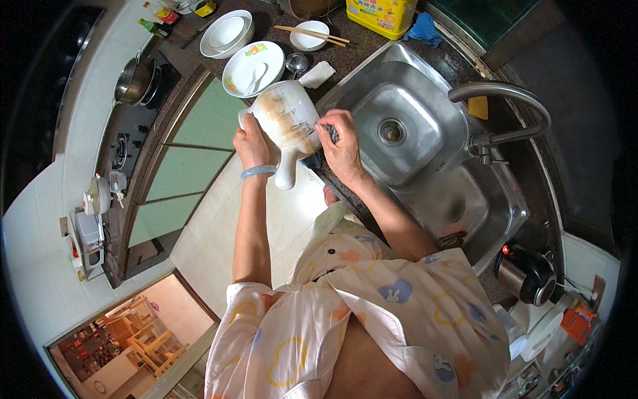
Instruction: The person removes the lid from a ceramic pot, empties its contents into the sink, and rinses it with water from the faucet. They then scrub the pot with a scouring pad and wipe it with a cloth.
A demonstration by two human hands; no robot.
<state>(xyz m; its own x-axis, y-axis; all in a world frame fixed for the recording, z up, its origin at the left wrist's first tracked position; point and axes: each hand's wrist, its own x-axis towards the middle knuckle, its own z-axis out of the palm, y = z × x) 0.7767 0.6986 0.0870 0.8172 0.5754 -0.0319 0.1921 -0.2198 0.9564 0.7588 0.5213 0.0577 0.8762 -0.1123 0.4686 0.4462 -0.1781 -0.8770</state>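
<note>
A white ceramic pot (pixel 294 107) with a stubby handle is tilted on its side before me, brown and black scorch marks across its outer surface. My left hand (pixel 250 142) grips the small lug on its left side. Between the fingers of my right hand (pixel 341 142) is a dark scouring pad (pixel 331 132), held against or very close to the pot's right edge. Whether it touches the pot cannot be told. The pot's long handle (pixel 285 172) points toward me. Its inside is hidden.
Right of the pot lies a stainless steel double sink (pixel 369 95) with an arched faucet (pixel 503 90). Behind stand a plate (pixel 271 60) with a spoon, bowls (pixel 244 25), chopsticks (pixel 311 36), a ladle (pixel 297 64), a white cloth (pixel 317 75) and a yellow detergent jug (pixel 381 17). A gas stove (pixel 159 80) is left.
</note>
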